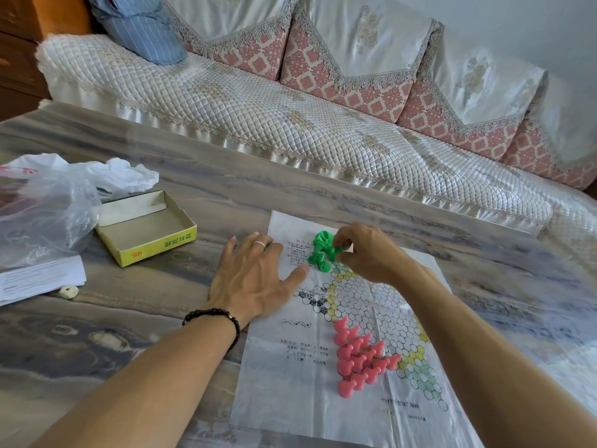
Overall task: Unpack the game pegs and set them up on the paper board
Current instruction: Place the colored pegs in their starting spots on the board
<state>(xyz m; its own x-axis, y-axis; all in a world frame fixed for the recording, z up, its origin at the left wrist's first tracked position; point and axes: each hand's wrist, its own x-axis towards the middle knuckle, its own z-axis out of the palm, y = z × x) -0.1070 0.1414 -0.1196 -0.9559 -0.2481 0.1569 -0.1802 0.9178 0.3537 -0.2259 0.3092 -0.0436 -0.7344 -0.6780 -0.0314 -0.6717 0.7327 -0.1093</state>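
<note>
Pink pegs sit nearest, packed upright on paper board near its near point. Green pegs clustered at far point, some tipped. Right hand has fingers curled, pinching one green peg at cluster edge. Left hand flat, fingers spread, pressing board edge w/ nothing held. Tip: keep left holding the paper down, seat one peg per circle, approach from outside so neighbours don't topple. Box looks emptied.
</note>
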